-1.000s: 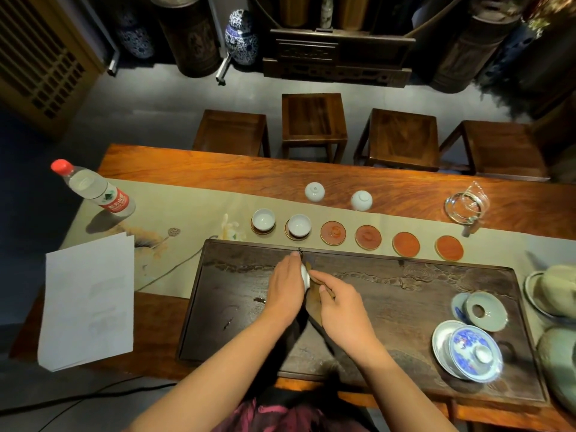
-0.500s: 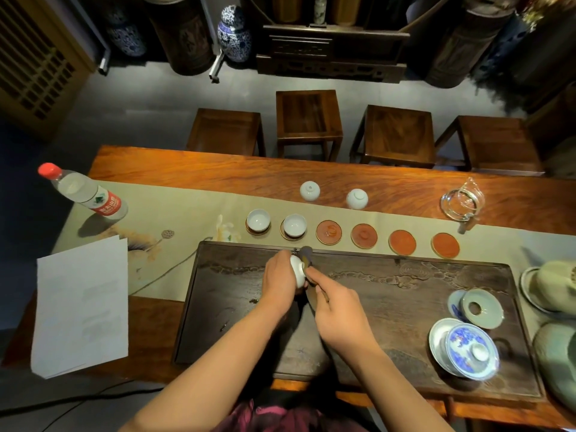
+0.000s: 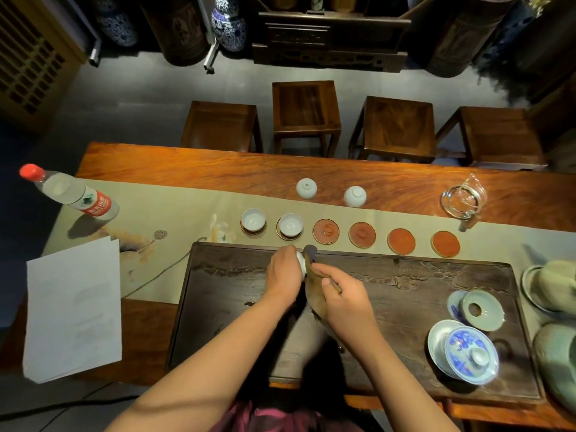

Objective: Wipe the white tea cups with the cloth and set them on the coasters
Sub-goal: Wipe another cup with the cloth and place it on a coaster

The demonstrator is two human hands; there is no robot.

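Note:
My left hand grips a white tea cup over the far edge of the dark tea tray. My right hand holds a brown cloth pressed against the cup's mouth. Two upright white cups stand on the leftmost coasters. Several red-brown coasters lie bare to their right. Two more white cups sit upside down on the wood behind the row.
A plastic water bottle and a white sheet of paper lie at the left. A glass pitcher stands far right. A blue-and-white lidded bowl and a celadon lid rest sit on the tray's right; green ceramic vessels beyond. Wooden stools stand behind the table.
Both hands have shifted slightly toward the tray's far edge. The cup has turned in my left hand so more of its white side shows, with the cloth working against it.

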